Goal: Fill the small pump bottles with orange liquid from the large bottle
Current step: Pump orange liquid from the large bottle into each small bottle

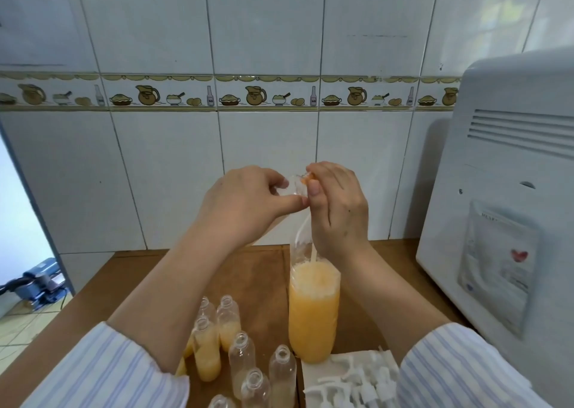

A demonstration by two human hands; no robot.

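Observation:
The large clear bottle (313,308) stands on the wooden table (257,271), more than half full of orange liquid, with a white dip tube running up its neck. My right hand (335,208) grips the pump head at its top, where a bit of orange shows. My left hand (245,199) pinches a small clear bottle (296,185) tipped sideways against that pump head. Below stand small bottles without caps: two partly filled with orange (206,354) (228,323), and several empty ones (282,373).
White pump tops (351,382) lie on a white paper sheet at the lower right. A big white appliance (503,190) fills the right side. A tiled wall rises behind the table, and the table's left edge drops to the floor.

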